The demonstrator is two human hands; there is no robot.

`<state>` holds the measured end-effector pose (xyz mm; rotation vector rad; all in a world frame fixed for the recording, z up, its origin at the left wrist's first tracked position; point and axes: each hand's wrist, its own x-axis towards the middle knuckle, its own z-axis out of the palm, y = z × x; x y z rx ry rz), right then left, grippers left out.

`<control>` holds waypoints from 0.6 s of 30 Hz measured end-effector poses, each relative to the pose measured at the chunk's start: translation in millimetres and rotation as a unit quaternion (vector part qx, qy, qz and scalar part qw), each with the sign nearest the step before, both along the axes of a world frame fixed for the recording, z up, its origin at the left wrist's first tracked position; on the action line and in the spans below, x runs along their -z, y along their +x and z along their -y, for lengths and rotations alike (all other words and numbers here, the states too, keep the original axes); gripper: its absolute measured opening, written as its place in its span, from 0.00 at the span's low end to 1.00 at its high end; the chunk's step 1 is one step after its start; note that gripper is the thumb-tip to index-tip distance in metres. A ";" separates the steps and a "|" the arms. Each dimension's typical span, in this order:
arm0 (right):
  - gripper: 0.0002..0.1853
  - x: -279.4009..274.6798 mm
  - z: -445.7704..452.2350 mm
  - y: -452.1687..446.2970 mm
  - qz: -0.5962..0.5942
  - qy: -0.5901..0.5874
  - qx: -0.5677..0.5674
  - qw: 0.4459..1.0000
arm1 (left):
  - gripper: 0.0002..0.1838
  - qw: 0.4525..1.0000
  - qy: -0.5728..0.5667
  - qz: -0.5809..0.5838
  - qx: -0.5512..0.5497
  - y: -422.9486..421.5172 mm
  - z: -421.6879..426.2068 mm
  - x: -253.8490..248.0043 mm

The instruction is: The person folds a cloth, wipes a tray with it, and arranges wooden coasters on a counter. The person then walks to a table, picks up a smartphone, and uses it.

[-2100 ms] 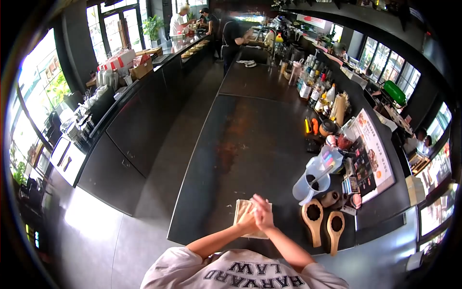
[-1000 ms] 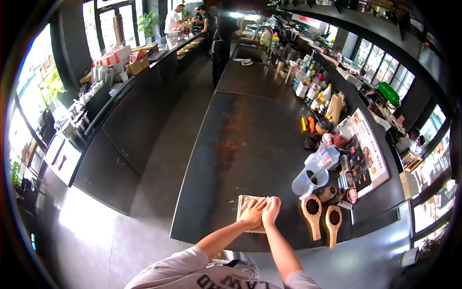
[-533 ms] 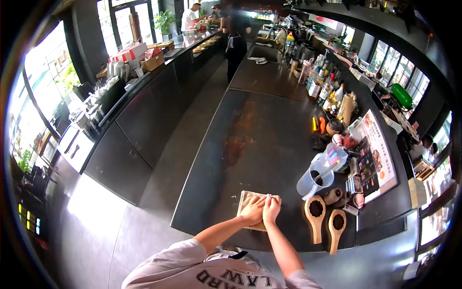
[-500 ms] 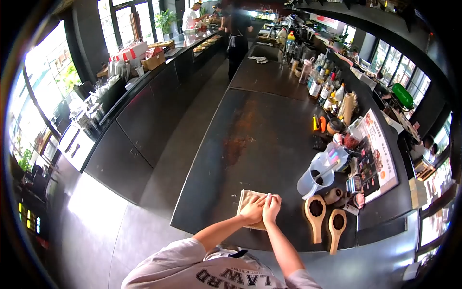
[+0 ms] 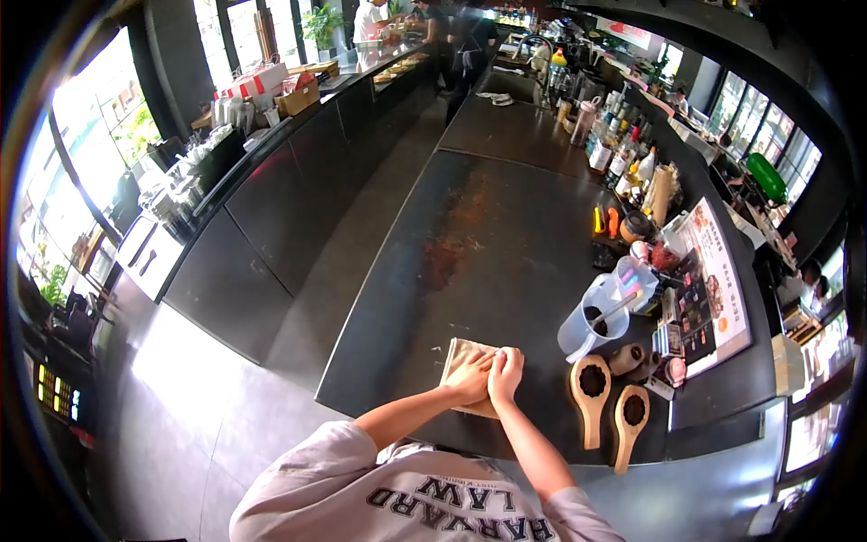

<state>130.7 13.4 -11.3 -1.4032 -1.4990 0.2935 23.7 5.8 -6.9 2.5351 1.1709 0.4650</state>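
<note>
A folded beige cloth point(image 5: 459, 353) lies on the dark worktop point(image 5: 388, 316) near its front edge. My left hand point(image 5: 470, 378) rests flat on the cloth, fingers stretched toward the upper right. Against its fingertips, at the cloth's right side, my right hand point(image 5: 506, 372) is closed with bent fingers. Whatever sits under those fingers is hidden. Light crumbs lie just beyond the cloth, and a rusty brown stain point(image 5: 447, 257) marks the worktop farther off.
Right of my hands are two wooden scoops point(image 5: 591, 397) with dark contents and a clear plastic pitcher point(image 5: 587, 325). Behind them stand a menu board point(image 5: 713, 294) and several bottles point(image 5: 619, 163). A second counter point(image 5: 244, 244) runs along the left; people stand at the far end.
The camera view has tilted and shifted slightly, so the surroundings sit a little differently. Both hands remain on the cloth, in nearly the same place on the worktop.
</note>
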 end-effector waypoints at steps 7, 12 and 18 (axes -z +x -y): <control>0.03 -1.5 -2.3 -0.1 0.003 0.009 -0.010 1.000 | 0.22 0.999 0.027 0.043 0.017 -1.6 -1.8 1.3; 0.02 3.8 -2.5 0.9 0.017 0.015 -0.028 0.999 | 0.22 0.997 0.048 0.061 0.020 -1.9 -2.6 10.5; 0.02 0.2 -1.2 -0.9 0.009 0.012 -0.056 0.998 | 0.24 0.997 -0.002 0.071 0.004 -5.0 -1.1 6.6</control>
